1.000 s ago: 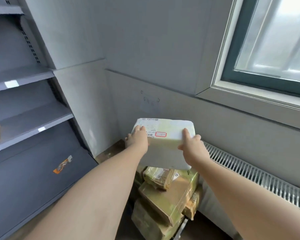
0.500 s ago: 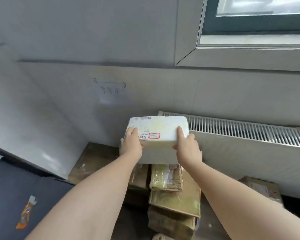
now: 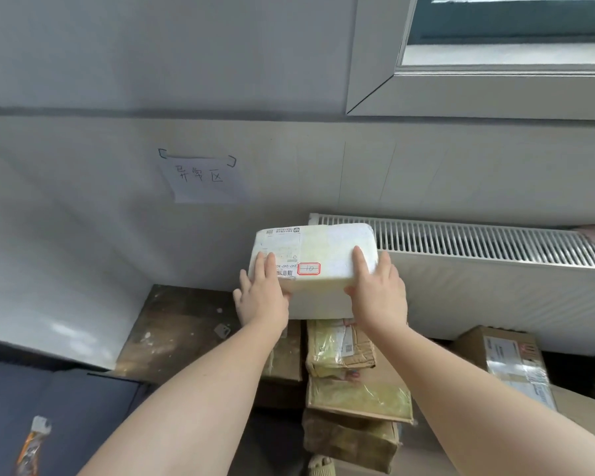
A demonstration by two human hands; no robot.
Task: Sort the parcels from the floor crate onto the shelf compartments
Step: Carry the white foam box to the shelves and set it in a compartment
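My left hand [image 3: 263,297] and right hand [image 3: 380,293] grip the white parcel [image 3: 323,250] by its two ends, with fingers [image 3: 267,266] lying over its labelled top. I hold it level in the air, above the pile of brown parcels [image 3: 340,352] and in front of the radiator [image 3: 495,242]. I judge this is the carrying step. Next I must turn to the shelf, which is out of view, and find the compartment matching its red-boxed number.
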